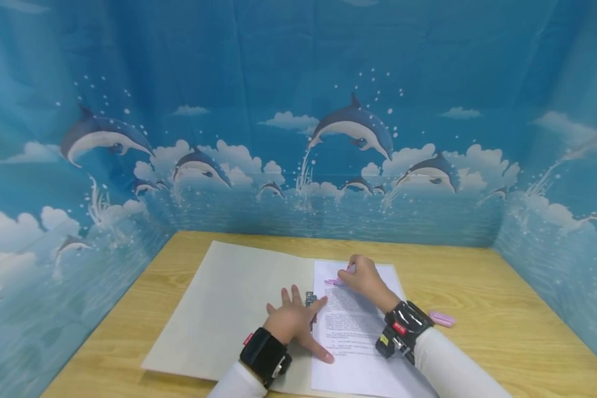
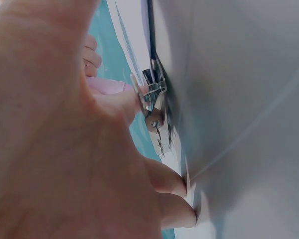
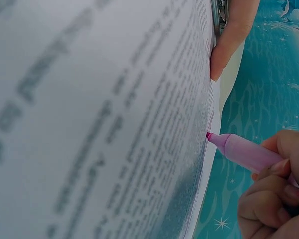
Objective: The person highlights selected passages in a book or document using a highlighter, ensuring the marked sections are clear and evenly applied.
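Observation:
An open folder (image 1: 229,298) lies on the table with printed sheets (image 1: 358,370) on its right side, beside a metal clip (image 2: 157,89) at the spine. In my right hand (image 1: 367,276) I grip a pink highlighter (image 3: 249,153), its dark pink tip right at the paper near the top lines. Pink marks (image 1: 331,282) show on the upper left of the page. My left hand (image 1: 293,318) rests with spread fingers across the spine, thumb and forefinger on the page's left edge, the other fingers on the folder's bare cover.
A pink highlighter cap (image 1: 441,318) lies on the wooden table (image 1: 502,309) to the right of the sheets. Behind and at both sides of the table hangs a blue curtain (image 1: 278,66) printed with dolphins and clouds. Each wrist wears a black strapped camera.

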{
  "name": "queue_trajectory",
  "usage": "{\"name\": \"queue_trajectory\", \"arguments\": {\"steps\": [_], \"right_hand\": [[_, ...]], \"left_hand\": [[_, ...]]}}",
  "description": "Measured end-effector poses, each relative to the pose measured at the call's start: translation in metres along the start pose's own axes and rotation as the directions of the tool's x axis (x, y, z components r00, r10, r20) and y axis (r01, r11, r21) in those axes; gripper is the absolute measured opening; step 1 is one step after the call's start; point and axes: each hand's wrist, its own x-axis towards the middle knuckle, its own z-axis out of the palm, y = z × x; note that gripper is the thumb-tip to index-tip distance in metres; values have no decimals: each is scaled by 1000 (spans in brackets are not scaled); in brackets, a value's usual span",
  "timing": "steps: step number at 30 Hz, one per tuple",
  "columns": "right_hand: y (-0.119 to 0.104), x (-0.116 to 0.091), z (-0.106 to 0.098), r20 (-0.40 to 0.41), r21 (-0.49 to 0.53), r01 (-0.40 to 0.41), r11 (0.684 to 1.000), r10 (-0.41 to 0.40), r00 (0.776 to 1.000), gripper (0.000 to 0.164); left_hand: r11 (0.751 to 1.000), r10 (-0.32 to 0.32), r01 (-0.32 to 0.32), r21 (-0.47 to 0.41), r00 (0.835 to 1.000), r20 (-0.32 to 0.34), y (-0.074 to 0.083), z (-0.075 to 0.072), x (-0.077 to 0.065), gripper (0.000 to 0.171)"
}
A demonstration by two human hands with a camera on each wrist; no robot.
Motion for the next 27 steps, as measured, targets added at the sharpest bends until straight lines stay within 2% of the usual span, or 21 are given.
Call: {"name": "queue_trajectory", "arguments": {"steps": [7, 27], "right_hand": [[6, 1, -1, 7, -3, -22, 1000, 22, 1000, 21], [17, -2, -13, 3, -13, -33, 999, 33, 999, 22]], "left_hand": [[1000, -15, 15, -2, 1000, 8, 1, 0, 0, 118], [1000, 4, -4, -5, 1000, -2, 1, 0, 0, 118]]}}
